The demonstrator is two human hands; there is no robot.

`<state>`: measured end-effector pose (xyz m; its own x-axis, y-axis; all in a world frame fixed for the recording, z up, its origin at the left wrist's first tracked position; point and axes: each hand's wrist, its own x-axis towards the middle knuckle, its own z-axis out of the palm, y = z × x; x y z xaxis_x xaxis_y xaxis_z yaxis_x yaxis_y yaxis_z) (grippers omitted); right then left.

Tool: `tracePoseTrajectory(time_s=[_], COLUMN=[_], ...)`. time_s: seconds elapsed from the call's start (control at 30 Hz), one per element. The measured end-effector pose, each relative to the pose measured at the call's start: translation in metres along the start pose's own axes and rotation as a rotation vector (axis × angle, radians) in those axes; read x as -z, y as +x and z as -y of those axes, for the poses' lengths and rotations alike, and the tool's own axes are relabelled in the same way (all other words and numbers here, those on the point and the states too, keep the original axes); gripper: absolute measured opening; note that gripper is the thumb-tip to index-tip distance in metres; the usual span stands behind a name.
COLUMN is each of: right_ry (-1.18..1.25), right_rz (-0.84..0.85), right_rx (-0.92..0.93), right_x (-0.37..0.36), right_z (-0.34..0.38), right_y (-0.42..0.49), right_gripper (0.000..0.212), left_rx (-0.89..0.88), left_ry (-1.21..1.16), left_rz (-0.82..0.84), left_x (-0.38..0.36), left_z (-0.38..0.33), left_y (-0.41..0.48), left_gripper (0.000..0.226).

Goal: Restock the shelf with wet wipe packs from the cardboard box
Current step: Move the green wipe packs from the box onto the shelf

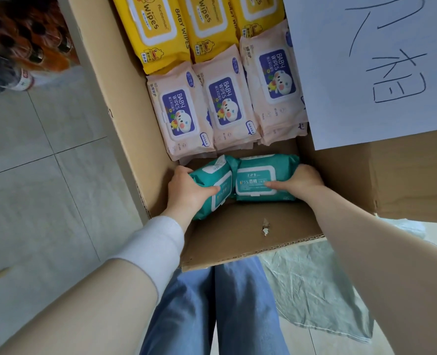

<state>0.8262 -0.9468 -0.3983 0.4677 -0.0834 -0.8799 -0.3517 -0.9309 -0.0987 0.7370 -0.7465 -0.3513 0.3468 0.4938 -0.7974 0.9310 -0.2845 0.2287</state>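
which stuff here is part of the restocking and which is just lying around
Job: cardboard box, yellow packs, pink packs, left teal pack held by the left hand, right teal pack held by the right hand.
Lying about: handwritten paper sign, bottles, crumpled plastic sheet.

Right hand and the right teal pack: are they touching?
Touching. The head view shows the right hand gripping the right teal pack: thumb across its front, fingers round its end.
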Motion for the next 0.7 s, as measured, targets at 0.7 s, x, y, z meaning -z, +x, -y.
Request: tracePoseTrajectory(time_s=[0.7], right_ry=[0.615], right_rz=[-0.241], right_rx=[0.25], right_x=[0.058], right_z=[0.053], right_y=[-0.23], right_gripper=[0.044], left_rx=[-0.3], left_ry=[-0.371], left_rz=[-0.098], left_x=[0.175], left_z=[0.0], left_y=[-0.127], left_gripper=[0.045])
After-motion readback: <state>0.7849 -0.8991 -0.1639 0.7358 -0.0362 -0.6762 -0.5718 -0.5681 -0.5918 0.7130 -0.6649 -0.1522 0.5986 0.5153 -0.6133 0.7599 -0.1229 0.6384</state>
